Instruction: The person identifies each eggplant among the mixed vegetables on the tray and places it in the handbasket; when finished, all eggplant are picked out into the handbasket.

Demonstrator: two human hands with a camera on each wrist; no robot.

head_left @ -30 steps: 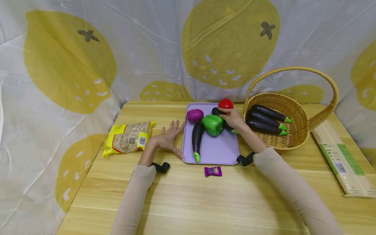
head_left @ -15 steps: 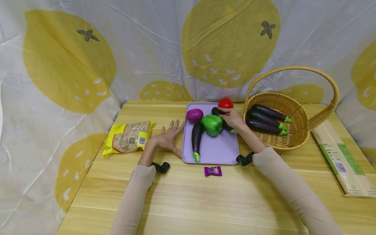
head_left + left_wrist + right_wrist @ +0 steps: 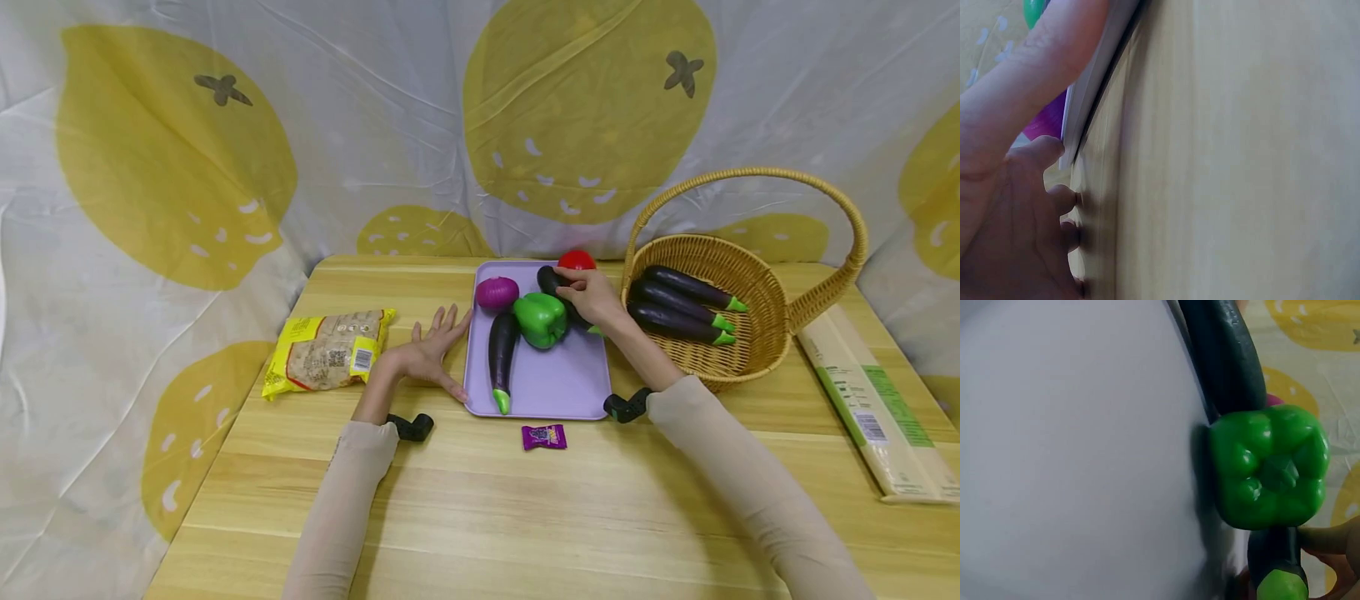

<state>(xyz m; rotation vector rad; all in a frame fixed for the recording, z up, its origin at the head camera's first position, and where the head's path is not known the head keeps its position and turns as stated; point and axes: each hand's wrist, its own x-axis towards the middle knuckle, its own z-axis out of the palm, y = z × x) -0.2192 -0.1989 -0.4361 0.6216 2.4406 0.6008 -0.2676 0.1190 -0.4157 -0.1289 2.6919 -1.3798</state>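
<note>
A lavender tray (image 3: 558,383) holds a purple onion (image 3: 497,293), a green bell pepper (image 3: 542,321) and two eggplants. One eggplant (image 3: 503,358) lies lengthwise left of the pepper. My right hand (image 3: 597,300) grips the other eggplant (image 3: 552,281) near the tray's upper right; its green tip (image 3: 1282,586) shows below the pepper in the right wrist view, and my fingers cover its middle. With fingers spread, my left hand (image 3: 429,354) touches the tray's left edge. In the left wrist view, my thumb (image 3: 1041,56) lies along the tray's rim (image 3: 1094,81).
Behind the tray's upper right corner is a red tomato (image 3: 577,260). A wicker basket (image 3: 738,367) with several eggplants (image 3: 678,308) stands right, beside a long flat package (image 3: 870,408). A yellow bag (image 3: 330,352) lies left, and a purple wrapped candy (image 3: 544,437) in front.
My right hand and the eggplant it grips have shifted slightly left and away from me. The left hand has stayed at the tray's edge.
</note>
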